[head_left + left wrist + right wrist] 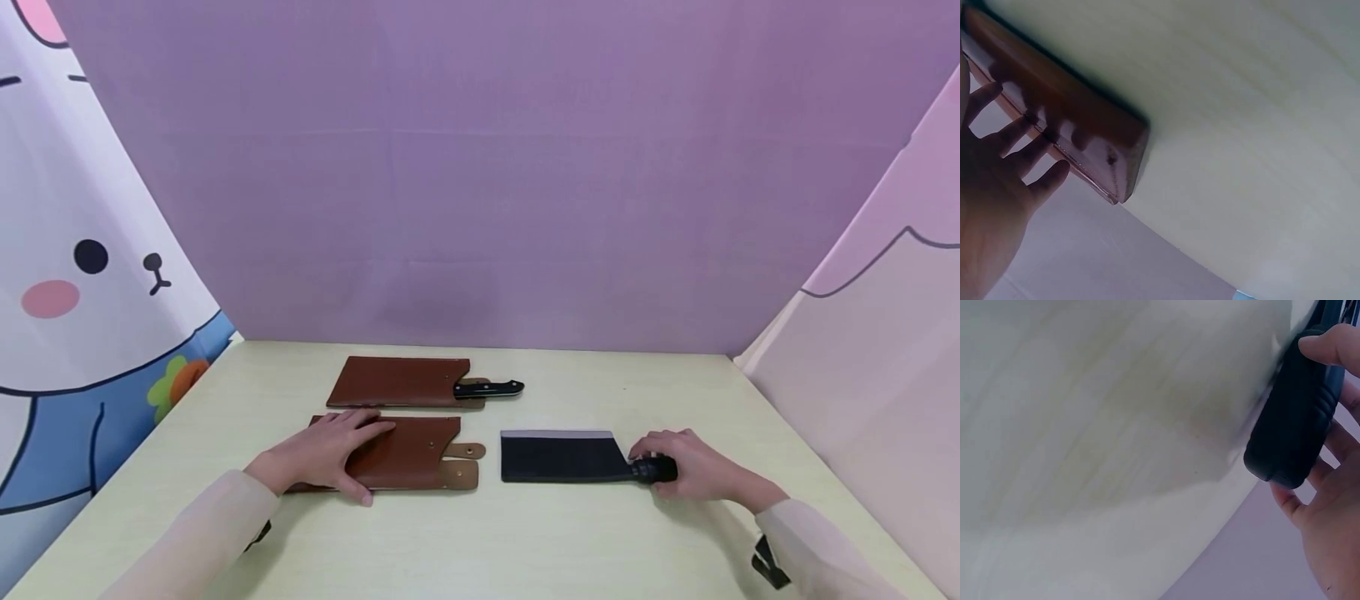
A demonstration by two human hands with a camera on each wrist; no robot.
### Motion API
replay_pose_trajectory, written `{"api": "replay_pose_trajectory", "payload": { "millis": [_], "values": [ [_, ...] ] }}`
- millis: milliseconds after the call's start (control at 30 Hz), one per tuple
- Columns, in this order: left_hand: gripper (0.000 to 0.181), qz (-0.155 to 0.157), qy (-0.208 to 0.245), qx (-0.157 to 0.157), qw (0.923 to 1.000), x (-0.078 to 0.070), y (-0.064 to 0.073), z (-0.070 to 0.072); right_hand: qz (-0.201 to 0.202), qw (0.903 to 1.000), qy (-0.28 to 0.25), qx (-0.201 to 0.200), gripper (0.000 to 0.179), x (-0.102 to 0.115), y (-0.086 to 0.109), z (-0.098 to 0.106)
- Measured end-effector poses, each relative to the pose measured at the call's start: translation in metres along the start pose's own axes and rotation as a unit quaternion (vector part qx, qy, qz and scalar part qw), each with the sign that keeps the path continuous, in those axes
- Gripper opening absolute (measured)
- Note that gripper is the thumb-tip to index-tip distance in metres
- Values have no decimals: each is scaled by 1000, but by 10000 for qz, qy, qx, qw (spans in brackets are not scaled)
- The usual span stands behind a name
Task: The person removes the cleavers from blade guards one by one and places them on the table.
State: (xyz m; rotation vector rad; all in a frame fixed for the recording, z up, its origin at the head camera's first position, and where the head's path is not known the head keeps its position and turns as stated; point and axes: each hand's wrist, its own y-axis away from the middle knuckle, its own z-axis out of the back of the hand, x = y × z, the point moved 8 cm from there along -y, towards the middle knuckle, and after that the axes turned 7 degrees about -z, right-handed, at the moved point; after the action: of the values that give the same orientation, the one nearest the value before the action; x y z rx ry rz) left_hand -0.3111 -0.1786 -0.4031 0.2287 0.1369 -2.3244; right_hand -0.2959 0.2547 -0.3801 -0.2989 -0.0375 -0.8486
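Observation:
A brown leather knife sheath lies flat on the table, its two tan snap straps pointing right. My left hand rests across its left part with fingers spread, the thumb at the near edge. In the left wrist view, extended fingers reach over the sheath's edge. To the right lies a black-bladed cleaver, its blade toward the sheath. My right hand grips its black handle between thumb and fingers, as the right wrist view shows.
Behind the near sheath lies a second brown sheath, with a black riveted knife handle sticking out to the right. The pale wooden table ends at a purple cloth backdrop. Printed cloths hang along both sides.

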Motion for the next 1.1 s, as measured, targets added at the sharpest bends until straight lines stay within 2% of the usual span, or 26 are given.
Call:
{"api": "replay_pose_trajectory", "payload": {
  "millis": [133, 333, 700, 867, 1100],
  "values": [
    [105, 65, 14, 117, 9999, 1, 0, -1, 136, 9999, -74, 60, 48, 3, -2, 3],
    [107, 85, -22, 232, 9997, 0, -1, 0, 319, 9982, -470, 176, 44, 4, -6, 7],
    [98, -122, 4, -66, 9999, -7, -8, 18, 257, 9967, -731, 223, 38, 8, -22, 13],
    [92, -39, 57, -191, 9998, -4, -11, 23, -22, 9977, -636, 230, 36, 10, -33, 12],
    [87, 41, -93, -335, 9994, 1, -17, 24, -416, 9956, -624, 564, 35, 12, -48, -2]
  ]
}}
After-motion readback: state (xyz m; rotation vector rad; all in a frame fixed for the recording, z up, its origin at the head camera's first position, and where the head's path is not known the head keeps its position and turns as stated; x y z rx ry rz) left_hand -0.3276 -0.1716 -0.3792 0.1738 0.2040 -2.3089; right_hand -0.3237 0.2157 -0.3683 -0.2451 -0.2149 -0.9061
